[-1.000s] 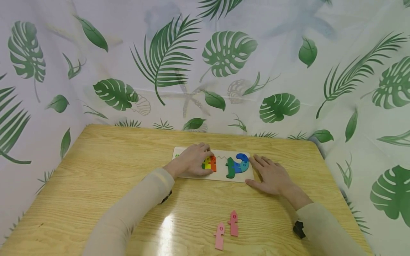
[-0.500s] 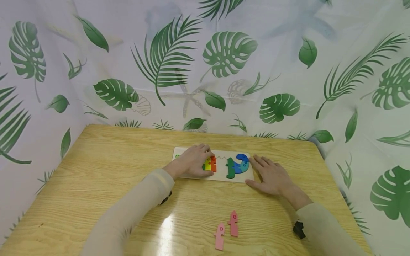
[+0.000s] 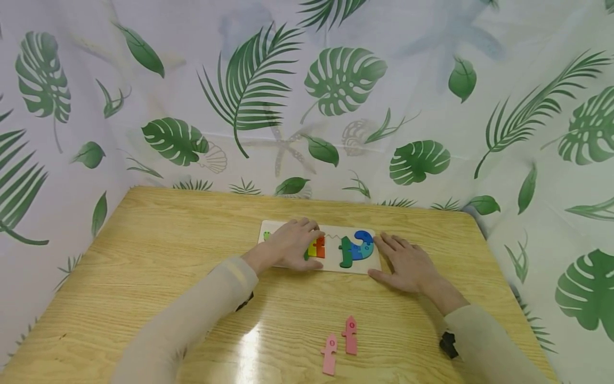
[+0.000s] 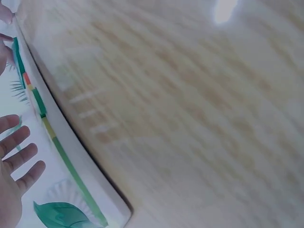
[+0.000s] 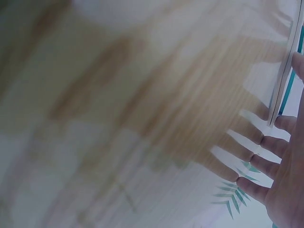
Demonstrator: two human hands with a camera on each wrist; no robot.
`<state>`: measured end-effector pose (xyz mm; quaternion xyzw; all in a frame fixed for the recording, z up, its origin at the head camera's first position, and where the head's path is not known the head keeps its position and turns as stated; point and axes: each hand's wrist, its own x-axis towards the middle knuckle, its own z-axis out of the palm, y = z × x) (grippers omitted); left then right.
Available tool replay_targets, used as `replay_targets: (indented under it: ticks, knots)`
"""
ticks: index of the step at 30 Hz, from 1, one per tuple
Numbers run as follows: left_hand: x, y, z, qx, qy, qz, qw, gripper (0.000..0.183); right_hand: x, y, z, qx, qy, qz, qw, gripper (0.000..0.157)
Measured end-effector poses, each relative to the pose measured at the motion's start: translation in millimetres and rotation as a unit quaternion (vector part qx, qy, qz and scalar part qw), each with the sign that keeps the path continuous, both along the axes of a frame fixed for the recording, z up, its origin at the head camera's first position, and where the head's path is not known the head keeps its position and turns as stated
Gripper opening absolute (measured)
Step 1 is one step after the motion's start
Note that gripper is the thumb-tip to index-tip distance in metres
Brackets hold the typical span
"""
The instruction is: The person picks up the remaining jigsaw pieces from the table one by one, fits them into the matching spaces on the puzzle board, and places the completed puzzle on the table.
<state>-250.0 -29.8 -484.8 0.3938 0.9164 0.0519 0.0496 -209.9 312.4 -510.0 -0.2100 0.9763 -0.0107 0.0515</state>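
Note:
A pale wooden puzzle board [image 3: 333, 253] lies near the back of the table, with coloured pieces set in it. My left hand [image 3: 291, 244] is over its left half and hides several pieces; a yellow and a red piece [image 3: 320, 247] show beside the thumb. In the left wrist view the left hand's fingers [image 4: 29, 175] are spread apart above the board, holding nothing. Further right on the board sit a green piece [image 3: 345, 253] and blue pieces [image 3: 363, 250]. Flat on the table, my right hand [image 3: 408, 265] rests with straight fingers against the board's right end.
Two loose puzzle pieces lie nearer the front: a dark pink piece [image 3: 351, 336] and a light pink piece [image 3: 329, 354]. Behind the wooden table [image 3: 192, 229] and at its sides hangs a white leaf-print cloth [image 3: 268, 160].
My left hand's fingers and thumb have loosened from the red piece and spread slightly, uncovering a little more of it. The right hand and the loose pink pieces stay where they were.

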Motion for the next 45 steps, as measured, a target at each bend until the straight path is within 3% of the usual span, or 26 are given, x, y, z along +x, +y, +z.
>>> replay_targets:
  ticks: [9, 17, 22, 45]
  knots:
    - [14.0, 6.2, 5.9, -0.008, -0.001, -0.01, 0.9999, 0.082, -1.9, 0.5, -3.6, -0.002, -0.002, -0.002, 1.0, 0.1]
    - [34.6, 9.0, 9.5, -0.013, 0.029, -0.053, 0.9981, 0.083, -1.4, -0.6, -2.4, 0.003, -0.001, -0.003, 1.0, 0.1]
    - [49.3, 11.1, 11.6, -0.018, 0.028, -0.065, 0.9973, 0.084, -1.4, -0.3, -1.6, 0.005, -0.002, -0.003, 1.0, 0.1]
    - [99.4, 11.3, 11.4, -0.01, 0.035, -0.128, 0.9911, 0.091, -0.4, -0.4, -1.7, 0.006, -0.006, -0.006, 1.0, 0.1]
